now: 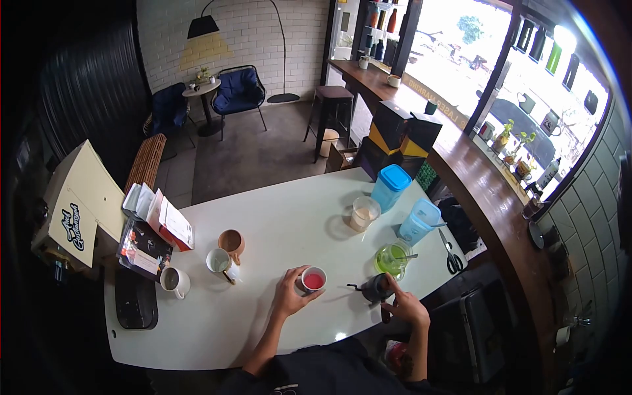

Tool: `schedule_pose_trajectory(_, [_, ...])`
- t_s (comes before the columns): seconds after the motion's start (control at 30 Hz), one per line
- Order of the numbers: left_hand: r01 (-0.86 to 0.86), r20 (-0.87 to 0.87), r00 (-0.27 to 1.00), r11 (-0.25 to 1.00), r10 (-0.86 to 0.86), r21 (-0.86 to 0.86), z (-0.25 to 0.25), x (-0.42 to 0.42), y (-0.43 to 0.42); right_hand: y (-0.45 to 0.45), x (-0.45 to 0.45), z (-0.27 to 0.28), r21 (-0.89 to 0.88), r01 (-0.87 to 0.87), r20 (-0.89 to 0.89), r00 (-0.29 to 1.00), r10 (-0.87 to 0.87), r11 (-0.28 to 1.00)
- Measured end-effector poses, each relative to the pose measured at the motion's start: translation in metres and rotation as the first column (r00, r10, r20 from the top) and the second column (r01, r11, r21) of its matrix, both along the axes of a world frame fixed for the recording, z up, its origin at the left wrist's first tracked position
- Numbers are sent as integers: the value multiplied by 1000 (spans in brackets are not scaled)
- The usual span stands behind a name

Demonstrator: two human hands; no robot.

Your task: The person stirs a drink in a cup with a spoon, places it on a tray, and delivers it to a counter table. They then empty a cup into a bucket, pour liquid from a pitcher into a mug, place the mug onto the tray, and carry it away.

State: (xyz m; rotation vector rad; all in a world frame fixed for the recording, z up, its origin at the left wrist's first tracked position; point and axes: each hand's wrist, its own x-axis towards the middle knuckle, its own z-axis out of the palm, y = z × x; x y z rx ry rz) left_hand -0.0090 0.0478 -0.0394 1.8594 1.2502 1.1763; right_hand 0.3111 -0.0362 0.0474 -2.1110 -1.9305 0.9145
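My left hand (289, 295) is closed around the side of a small cup (315, 289) with pinkish-red liquid in it, standing on the white table. To its right, my right hand (408, 308) is at a small black gooseneck kettle (374, 288). One finger lies on the kettle's top and the thumb is near its brown handle; the other fingers are partly hidden. The thin spout points left toward the cup. Just behind the kettle stands a clear pitcher (387, 265) of green liquid with a spoon in it.
Further back are a clear cup (363, 217) with beige contents, a lidded blue container (390, 189) and an open blue container (416, 227). Scissors (453, 262) lie near the right edge. At left stand a brown mug (232, 241), two pale mugs (174, 283) and a card holder (172, 220).
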Motion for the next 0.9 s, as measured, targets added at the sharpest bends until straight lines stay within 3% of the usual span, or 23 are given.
schedule_pose_trajectory(0.27, [37,41,999,997,-34,-72,1,-1,1,-5,-13,-3,-11,44,27,999,-44,999])
schedule_pose_trajectory(0.67, [93,42,995,987,-88,-131,16,-1,-8,-12,-26,-25,149,92,2,996,-94,984])
schedule_pose_trajectory(0.9, [112,45,993,982,-106,-153,14,-2,-8,-15,-22,-16,133,97,151,982,-117,986])
